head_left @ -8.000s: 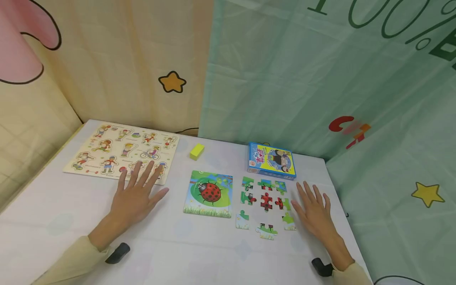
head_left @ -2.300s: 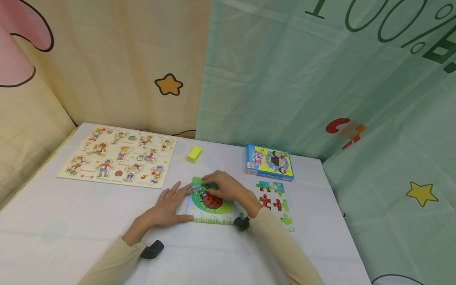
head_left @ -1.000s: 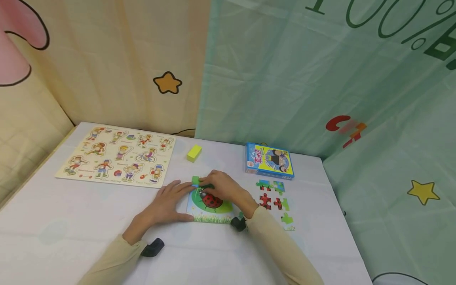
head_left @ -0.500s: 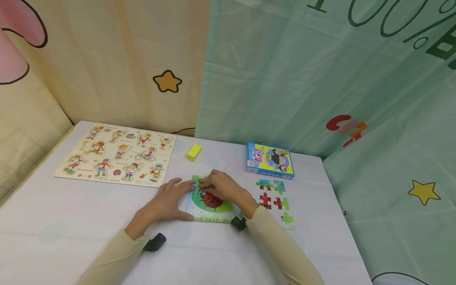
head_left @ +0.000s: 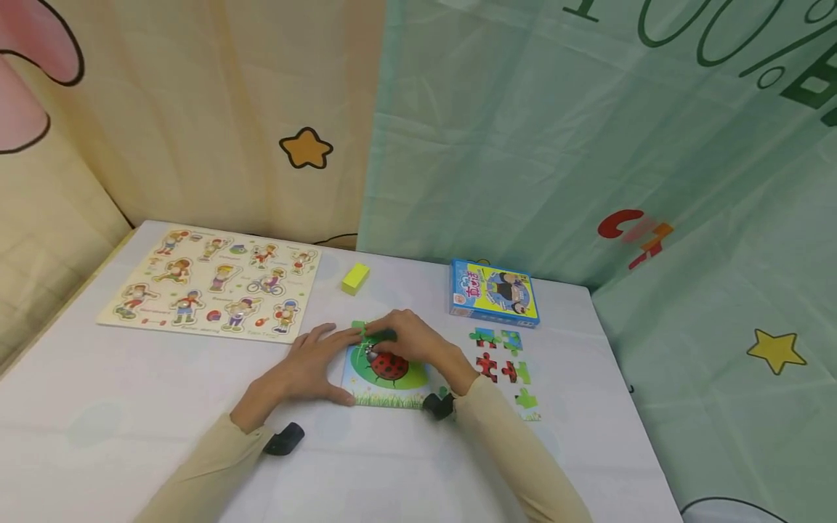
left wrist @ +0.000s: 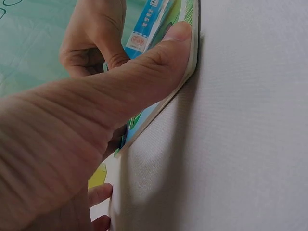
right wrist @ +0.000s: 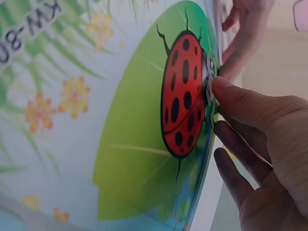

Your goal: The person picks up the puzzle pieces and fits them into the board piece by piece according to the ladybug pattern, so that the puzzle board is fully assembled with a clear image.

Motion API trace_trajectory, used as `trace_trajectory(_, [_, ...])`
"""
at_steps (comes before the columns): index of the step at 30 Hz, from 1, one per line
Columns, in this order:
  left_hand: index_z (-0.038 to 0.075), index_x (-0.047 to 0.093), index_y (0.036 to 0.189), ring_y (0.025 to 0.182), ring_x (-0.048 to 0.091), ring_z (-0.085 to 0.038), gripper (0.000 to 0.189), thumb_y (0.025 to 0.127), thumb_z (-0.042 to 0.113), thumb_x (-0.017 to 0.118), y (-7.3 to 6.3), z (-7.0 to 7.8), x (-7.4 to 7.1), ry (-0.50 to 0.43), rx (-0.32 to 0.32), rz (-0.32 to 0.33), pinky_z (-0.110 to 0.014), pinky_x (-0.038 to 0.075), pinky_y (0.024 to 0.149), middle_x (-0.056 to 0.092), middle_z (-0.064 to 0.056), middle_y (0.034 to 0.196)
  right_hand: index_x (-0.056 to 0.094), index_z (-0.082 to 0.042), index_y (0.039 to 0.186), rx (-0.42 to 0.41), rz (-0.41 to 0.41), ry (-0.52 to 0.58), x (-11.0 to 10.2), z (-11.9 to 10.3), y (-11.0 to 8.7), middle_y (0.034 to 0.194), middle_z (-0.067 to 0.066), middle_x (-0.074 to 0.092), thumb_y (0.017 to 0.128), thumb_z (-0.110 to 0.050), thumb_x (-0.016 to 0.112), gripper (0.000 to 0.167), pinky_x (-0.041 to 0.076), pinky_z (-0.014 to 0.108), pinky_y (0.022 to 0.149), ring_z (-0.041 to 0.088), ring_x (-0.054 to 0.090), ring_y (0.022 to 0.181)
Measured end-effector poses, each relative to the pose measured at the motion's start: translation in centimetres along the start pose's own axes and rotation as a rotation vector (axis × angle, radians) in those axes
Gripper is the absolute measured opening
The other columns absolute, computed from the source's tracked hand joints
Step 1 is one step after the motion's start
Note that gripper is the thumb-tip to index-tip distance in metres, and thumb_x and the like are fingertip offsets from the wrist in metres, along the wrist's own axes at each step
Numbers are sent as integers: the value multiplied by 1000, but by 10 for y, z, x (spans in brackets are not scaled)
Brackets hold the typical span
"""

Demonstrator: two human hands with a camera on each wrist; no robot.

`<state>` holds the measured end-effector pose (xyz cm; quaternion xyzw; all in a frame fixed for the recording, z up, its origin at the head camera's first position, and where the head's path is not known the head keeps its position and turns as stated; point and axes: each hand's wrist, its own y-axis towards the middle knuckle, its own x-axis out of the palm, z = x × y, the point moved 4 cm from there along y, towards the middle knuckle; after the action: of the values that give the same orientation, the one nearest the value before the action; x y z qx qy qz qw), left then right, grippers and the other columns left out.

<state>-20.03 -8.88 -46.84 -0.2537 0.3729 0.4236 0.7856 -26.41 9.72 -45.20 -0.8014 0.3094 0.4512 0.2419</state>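
A square ladybug puzzle board (head_left: 389, 401) lies flat at mid-table in the head view. My right hand (head_left: 408, 338) is over its upper part, thumb and fingers pinching a thin jigsaw piece (right wrist: 210, 91) close over the ladybug's head in the right wrist view. My left hand (head_left: 307, 369) spreads along the board's left side. Its thumb presses the lower left edge, as the left wrist view shows, and its fingertips reach the green patch (head_left: 358, 325) at the upper left corner. Loose jigsaw pieces (head_left: 487, 367) lie to the right, some partly behind my right sleeve.
A wooden board with sports figures (head_left: 219, 296) lies at the back left. A yellow block (head_left: 356, 278) is behind the puzzle board. The blue and yellow box (head_left: 493, 292) stands at the back right, near the curtain.
Earlier my hands lay apart, flat on the table; both have since come to the ladybug board. Pieces from the left column of loose ones have gone from there. In the last second the hands shifted only slightly.
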Motion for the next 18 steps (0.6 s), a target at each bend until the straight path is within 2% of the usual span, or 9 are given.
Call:
trace_trajectory(7, [13,43,152,153,12,-43,104,67,51,89,-1,3,-1,-35,30,-8,-66,16,118,33,-8,163,70,-9,126,7,77,139,-12,15,-23,133,5,67,93,-17,72,34,50,38,108,21,61,126])
trace_trajectory(9, [11,43,151,153,11,-43,104,67,50,89,-1,3,-1,-46,37,-11,-67,13,119,32,-9,163,70,-9,126,12,107,146,-18,22,-33,134,6,67,93,-17,73,35,49,43,109,24,60,128])
trace_trajectory(11, [10,43,151,153,11,-43,104,66,49,90,-1,4,-1,-56,42,-16,-68,10,119,31,-10,163,70,-9,126,24,138,136,-24,30,-45,134,7,66,92,-18,73,35,40,53,115,26,59,130])
trace_trajectory(13, [10,43,151,154,12,-42,104,66,48,90,0,3,0,-58,41,-22,-68,8,119,32,-9,163,69,-9,127,40,163,120,-29,38,-55,134,8,66,92,-18,73,36,38,58,115,28,58,130])
trace_trajectory(16, [10,43,151,153,13,-42,105,66,47,91,0,3,1,-54,45,-21,-68,8,119,32,-9,163,69,-8,127,68,192,110,-37,49,-70,135,8,66,93,-18,72,36,39,58,114,29,57,131])
trace_trajectory(18, [11,42,152,154,13,-41,106,65,48,91,1,3,1,-49,45,-21,-67,9,120,32,-8,163,69,-7,127,95,210,119,-41,55,-79,135,8,66,93,-18,73,36,47,52,109,29,58,130])
